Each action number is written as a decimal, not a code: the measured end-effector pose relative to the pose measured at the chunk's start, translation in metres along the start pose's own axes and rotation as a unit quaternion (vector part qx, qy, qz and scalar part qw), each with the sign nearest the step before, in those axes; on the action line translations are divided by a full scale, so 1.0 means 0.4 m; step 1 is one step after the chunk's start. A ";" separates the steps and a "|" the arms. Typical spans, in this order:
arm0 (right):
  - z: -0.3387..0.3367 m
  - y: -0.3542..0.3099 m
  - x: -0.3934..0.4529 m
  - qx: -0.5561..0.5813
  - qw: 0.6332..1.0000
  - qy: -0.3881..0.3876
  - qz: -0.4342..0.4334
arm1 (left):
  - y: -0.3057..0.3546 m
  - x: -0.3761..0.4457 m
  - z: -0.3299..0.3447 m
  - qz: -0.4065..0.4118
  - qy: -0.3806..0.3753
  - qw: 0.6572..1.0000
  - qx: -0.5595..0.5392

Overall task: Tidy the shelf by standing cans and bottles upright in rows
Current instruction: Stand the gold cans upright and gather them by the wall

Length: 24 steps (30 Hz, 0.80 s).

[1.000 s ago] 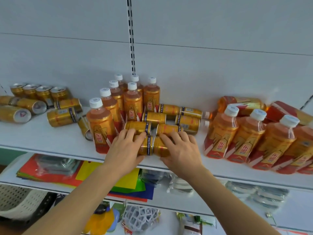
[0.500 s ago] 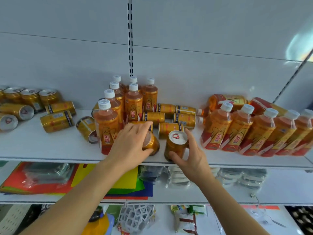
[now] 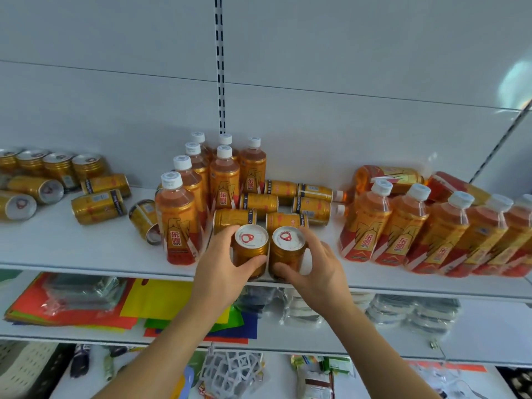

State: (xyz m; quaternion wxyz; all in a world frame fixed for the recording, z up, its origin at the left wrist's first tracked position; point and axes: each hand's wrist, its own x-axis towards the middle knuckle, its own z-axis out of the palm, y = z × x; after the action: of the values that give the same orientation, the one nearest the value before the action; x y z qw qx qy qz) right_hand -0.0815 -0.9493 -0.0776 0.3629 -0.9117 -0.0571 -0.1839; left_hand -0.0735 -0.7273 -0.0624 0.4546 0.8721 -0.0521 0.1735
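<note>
Two gold cans stand upright side by side at the front edge of the white shelf. My left hand grips the left can and my right hand grips the right can. Behind them several gold cans lie on their sides. Orange bottles stand upright in rows just left of the cans. To the right, a row of orange bottles leans sideways, with two more lying flat behind it.
At the far left, several cans stand upright by the back wall and others lie on their sides. The lower shelf holds coloured paper and plastic packets. A white basket sits at the bottom left.
Both cans were lying on their sides under my hands; I have turned them upright, the right one first, then the left. They now stand next to each other.
</note>
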 end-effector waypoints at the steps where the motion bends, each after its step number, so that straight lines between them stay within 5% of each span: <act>1: 0.006 -0.005 0.001 0.002 1.000 0.011 -0.022 | 0.001 -0.011 -0.005 0.005 0.002 1.000 -0.005; 9: 0.092 -0.180 -0.029 0.084 0.984 0.044 -0.151 | -0.032 -0.128 -0.153 -0.007 0.126 0.990 -0.057; 24: 0.508 -0.750 -0.096 0.109 0.979 -0.023 -0.170 | -0.346 -0.190 -0.781 -0.031 0.185 0.982 0.005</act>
State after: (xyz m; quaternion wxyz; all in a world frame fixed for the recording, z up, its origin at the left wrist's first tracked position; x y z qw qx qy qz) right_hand -0.1284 -0.5907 -0.0357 0.4219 -0.8475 -0.2395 -0.2151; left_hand -0.1898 -0.3988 -0.0316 0.4569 0.8285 0.0611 0.3180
